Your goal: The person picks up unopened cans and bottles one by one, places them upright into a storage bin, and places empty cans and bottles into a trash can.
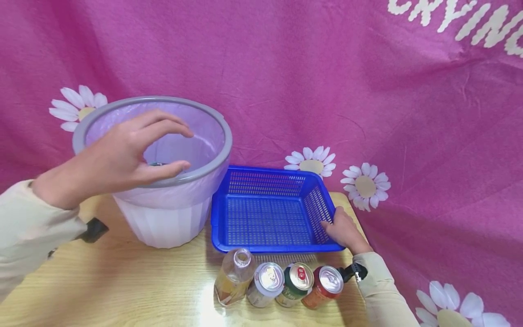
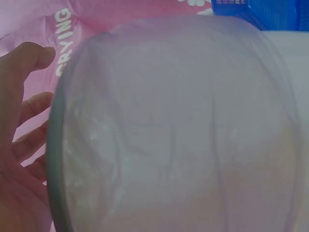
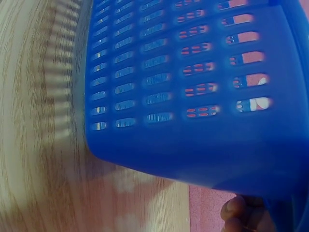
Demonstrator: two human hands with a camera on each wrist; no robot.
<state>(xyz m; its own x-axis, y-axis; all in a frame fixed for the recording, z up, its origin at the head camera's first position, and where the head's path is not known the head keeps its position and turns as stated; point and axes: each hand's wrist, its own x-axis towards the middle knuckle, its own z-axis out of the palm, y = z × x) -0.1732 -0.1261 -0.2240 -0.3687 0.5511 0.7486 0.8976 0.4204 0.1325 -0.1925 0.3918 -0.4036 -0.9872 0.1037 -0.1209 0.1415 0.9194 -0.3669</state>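
Over the mouth of a white trash bin (image 1: 163, 222) is my left hand (image 1: 122, 154), thumb and fingers spread in a wide curve with nothing between them. A thin pale bag lines the bin and folds over its grey rim (image 1: 226, 136). Below the hand a small part of a dark green thing (image 1: 157, 164) shows inside the bin; the rest is hidden. My right hand (image 1: 345, 229) grips the right rim of a blue plastic basket (image 1: 278, 249), its thumb on the inner side. In the right wrist view, fingertips (image 3: 235, 206) curl beneath that rim.
A clear bottle (image 1: 234, 279) without a cap and three drink cans stand in a row before the basket: a white can (image 1: 265, 284), a green can (image 1: 295, 284) and a red can (image 1: 323, 286). Behind the wooden table (image 1: 155, 281) hangs a pink cloth (image 1: 269, 81) with daisies.
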